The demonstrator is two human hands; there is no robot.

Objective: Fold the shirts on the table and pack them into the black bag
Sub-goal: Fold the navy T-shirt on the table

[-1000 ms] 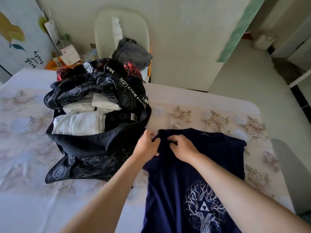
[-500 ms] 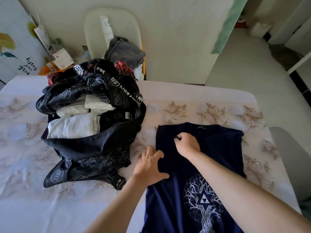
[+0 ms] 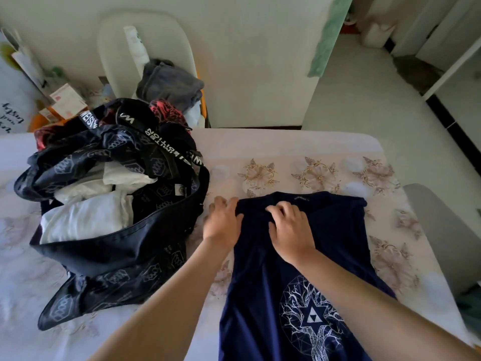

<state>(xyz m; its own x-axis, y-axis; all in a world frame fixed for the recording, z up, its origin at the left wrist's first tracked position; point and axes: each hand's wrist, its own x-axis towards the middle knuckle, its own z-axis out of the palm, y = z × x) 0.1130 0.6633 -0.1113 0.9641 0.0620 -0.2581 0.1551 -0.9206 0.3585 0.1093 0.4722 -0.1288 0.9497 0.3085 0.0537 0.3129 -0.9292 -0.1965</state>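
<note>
Head: black bag (image 3: pixel 104 256) beside navy shirt (image 3: pixel 256 287)

The navy shirt (image 3: pixel 265 295) lies print-side up on the table (image 3: pixel 299 152), collar toward the far edge, its lower part running out of view at the near side. A white tree-and-triangle design sits on its front. Its left edge runs straight down from the shoulder and the right sleeve spreads flat. The left hand (image 3: pixel 223 220) and right hand (image 3: pixel 289 225) grip the cloth near the collar. Just beside it to the left sits the black bag (image 3: pixel 109 256) — soft, printed with pale hexagon logos, lettered straps flopped across it — gaping open, with folded white shirts (image 3: pixel 86 220) inside.
</note>
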